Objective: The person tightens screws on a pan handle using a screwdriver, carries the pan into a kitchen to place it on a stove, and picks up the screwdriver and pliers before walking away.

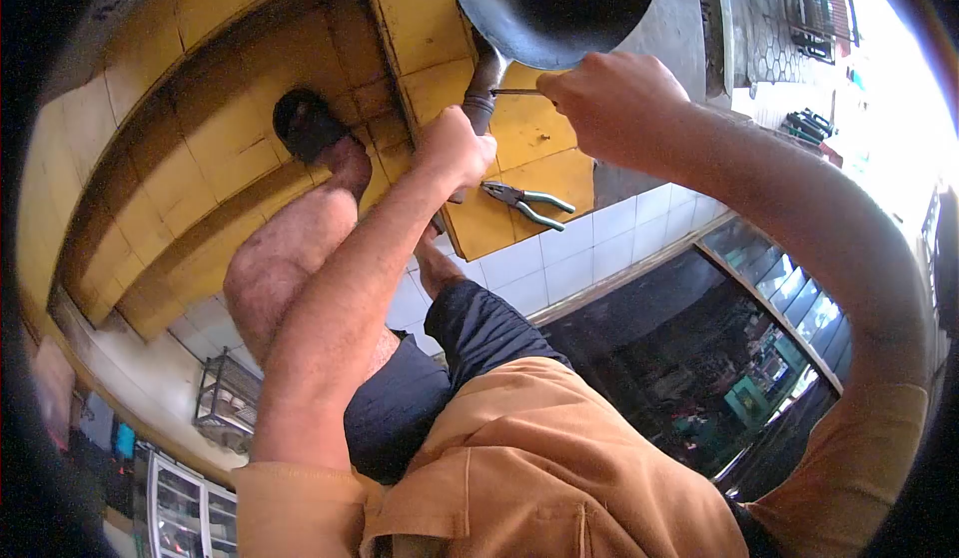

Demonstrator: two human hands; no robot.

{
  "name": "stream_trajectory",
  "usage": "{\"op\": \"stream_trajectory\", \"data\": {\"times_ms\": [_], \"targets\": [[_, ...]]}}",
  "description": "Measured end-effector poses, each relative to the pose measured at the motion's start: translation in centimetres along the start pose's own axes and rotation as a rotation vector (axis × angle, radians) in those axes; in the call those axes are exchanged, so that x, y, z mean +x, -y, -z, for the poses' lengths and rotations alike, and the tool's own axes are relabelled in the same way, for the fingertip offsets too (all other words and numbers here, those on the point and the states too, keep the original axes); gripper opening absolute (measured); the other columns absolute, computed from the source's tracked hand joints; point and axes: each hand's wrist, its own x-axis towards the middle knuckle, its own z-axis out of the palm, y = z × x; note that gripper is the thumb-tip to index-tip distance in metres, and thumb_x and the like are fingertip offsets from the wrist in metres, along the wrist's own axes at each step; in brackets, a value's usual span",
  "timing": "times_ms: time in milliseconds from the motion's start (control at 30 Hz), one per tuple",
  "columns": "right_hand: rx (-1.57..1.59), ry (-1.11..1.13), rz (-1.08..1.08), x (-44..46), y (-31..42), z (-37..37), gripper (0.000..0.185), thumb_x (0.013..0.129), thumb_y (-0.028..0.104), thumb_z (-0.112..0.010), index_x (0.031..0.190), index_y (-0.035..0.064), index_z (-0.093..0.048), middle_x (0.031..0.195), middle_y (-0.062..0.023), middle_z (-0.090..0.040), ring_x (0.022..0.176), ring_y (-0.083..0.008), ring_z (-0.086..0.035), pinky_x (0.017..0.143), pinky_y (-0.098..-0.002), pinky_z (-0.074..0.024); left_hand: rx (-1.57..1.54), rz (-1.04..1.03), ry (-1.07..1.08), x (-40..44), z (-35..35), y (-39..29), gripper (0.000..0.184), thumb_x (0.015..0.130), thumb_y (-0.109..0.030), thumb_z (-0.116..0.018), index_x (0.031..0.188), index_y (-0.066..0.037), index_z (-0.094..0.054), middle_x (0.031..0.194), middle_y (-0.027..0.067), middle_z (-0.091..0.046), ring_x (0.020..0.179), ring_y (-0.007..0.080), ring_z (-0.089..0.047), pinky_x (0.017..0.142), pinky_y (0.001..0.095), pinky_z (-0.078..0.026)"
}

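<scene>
A foot in a dark shoe (308, 126) rests on yellow tiles, at left, as a person in an orange-brown shirt (559, 458) works with 2 bare hands. The left hand (455, 148) is wrapped around the dark handle (479, 108) of a pan (559, 8), fingers closed. The pan is at the top of the view, above a yellow tiled ledge (549, 173). Pliers (524, 201), their 2 grips parted, lie on the ledge just beside the left hand. Nearby sits 1 small metal piece (544, 138). At right, the bent fingers of the right hand (619, 108) clasp a thin metal rod (517, 91), its tip at the handle near the pan.
</scene>
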Motion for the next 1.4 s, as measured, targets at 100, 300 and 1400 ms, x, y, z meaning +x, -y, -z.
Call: {"op": "stream_trajectory", "data": {"times_ms": [100,300,1400], "targets": [[-0.025,0.040,-0.074,-0.4,0.6,-0.2,0.033,0.086,0.012,-0.066,0.119,0.0141,-0.061,0.086,-0.0122,-0.072,0.082,-0.0311,-0.073,0.066,-0.0413,-0.0603,-0.037,-0.044,0.013,-1.0,1.2,0.1,0.022,0.081,-0.015,-0.064,0.087,0.006,-0.062,0.069,0.0174,-0.066,0.060,0.0269,-0.068,0.051,0.0395,-0.054],[0.165,-0.265,-0.212,-4.2,-1.7,-3.2,0.034,0.089,0.016,-0.066,0.122,0.0131,-0.061,0.088,-0.0142,-0.071,0.083,-0.0308,-0.072,0.070,-0.0415,-0.0574,-0.335,-0.050,0.098,-1.9,2.5,-1.7,0.021,0.084,-0.015,-0.066,0.073,0.000,-0.056,0.062,0.0064,-0.058,0.046,0.0140,-0.055,0.041,0.0317,-0.045],[1.101,-1.043,-0.145,2.3,5.3,-15.0,0.053,0.078,0.007,-0.068,0.129,0.0155,-0.058,0.093,-0.0135,-0.060,0.090,-0.0338,-0.062,0.077,-0.0445,-0.0516,-0.325,-0.112,0.111,-3.3,0.9,-3.0,0.019,0.087,-0.019,-0.069,0.091,-0.006,-0.057,0.075,0.0049,-0.059,0.059,0.0147,-0.059,0.050,0.0300,-0.047]]}}
